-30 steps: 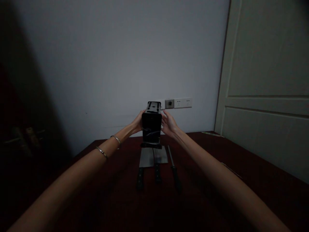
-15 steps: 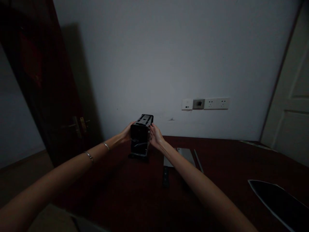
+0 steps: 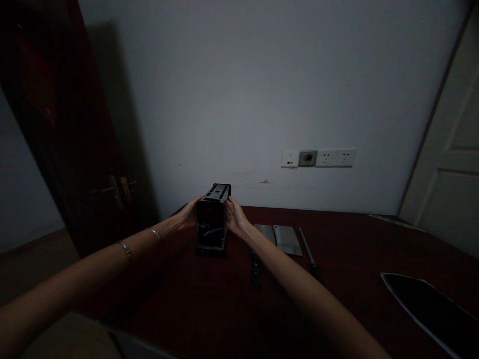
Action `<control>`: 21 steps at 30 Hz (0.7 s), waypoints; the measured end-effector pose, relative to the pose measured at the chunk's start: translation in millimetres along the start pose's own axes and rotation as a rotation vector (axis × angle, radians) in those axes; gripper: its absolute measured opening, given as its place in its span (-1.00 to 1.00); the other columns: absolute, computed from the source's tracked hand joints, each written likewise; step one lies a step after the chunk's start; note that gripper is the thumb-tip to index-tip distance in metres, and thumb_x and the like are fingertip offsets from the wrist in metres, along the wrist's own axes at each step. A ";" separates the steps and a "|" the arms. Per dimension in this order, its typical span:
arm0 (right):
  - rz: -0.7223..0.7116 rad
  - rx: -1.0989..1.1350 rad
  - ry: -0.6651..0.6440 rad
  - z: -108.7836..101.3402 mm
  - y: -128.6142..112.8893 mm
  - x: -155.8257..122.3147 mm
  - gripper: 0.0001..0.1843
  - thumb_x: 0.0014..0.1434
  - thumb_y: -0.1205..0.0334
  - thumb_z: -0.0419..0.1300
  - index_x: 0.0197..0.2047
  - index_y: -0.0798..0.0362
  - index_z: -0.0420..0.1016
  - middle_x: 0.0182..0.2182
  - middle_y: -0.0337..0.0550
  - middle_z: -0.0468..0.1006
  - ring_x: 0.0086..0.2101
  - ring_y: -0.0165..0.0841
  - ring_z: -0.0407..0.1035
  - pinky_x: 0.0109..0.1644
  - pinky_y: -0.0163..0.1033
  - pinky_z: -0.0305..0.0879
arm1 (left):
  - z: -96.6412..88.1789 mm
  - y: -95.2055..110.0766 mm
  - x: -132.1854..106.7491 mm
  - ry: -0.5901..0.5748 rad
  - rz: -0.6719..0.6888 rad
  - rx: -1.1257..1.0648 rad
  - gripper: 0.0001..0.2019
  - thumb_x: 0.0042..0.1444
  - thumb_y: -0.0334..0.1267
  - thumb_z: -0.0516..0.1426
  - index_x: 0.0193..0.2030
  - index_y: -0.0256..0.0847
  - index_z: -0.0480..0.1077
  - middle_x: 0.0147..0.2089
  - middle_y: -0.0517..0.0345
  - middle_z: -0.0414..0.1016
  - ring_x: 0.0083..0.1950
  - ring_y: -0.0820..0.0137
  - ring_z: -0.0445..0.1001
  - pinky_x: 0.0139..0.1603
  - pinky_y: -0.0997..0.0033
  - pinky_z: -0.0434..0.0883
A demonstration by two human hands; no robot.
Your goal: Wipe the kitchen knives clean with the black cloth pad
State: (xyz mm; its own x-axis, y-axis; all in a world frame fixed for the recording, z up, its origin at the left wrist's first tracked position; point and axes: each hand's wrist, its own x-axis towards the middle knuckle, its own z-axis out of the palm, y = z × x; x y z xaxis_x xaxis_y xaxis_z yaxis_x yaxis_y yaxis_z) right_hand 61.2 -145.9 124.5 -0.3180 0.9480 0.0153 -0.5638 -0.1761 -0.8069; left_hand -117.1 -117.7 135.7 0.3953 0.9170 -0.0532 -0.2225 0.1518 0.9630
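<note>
A black slotted knife block stands upright near the left far corner of the dark red table. My left hand presses its left side and my right hand presses its right side, both gripping it. Right of the block lie two cleavers with steel blades and dark handles, and a thin honing rod, all flat on the table. My right forearm hides part of the nearer cleaver's handle.
A dark flat tray-like object lies at the table's right near edge. A dark wooden door with a brass handle stands at the left, a white door at the right. Wall sockets sit above the table.
The knife block has been carried leftward across the table, away from the knives it stood behind, and now sits lower near the left corner. Both hands stay on it.
</note>
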 end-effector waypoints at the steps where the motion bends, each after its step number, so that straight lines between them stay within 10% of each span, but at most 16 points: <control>1: -0.004 0.003 -0.004 0.3 0.3 -1.6 -0.70 0.08 -0.07 -0.01 -0.25 -0.12 0.41 -0.17 -0.32 0.47 -0.15 -0.37 0.30 -0.19 -0.30 0.20 | 1.8 -0.5 -2.1 0.008 -0.004 -0.007 -0.59 0.01 -0.06 0.03 -0.07 -0.27 0.38 -0.18 0.01 0.51 -0.18 0.21 0.40 -0.14 0.28 0.23; 21: -0.063 -0.033 0.092 10.4 12.8 -10.6 -0.74 0.08 0.03 -0.05 -0.39 -0.09 0.42 -0.39 -0.32 0.53 -0.21 -0.33 0.32 -0.17 -0.24 0.17 | 10.8 7.7 -19.8 0.018 -0.135 -0.067 -0.58 0.02 0.00 0.02 -0.14 -0.30 0.41 -0.23 -0.03 0.52 -0.22 0.20 0.41 -0.11 0.26 0.21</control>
State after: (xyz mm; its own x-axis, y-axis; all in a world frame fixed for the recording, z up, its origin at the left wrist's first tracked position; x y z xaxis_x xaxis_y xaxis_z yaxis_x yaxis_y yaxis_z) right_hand 49.4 -160.9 120.1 -0.2106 0.9775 0.0136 -0.5543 -0.1080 -0.8253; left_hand -117.0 -138.7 147.0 0.4094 0.8930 -0.1867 -0.2279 0.2983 0.9269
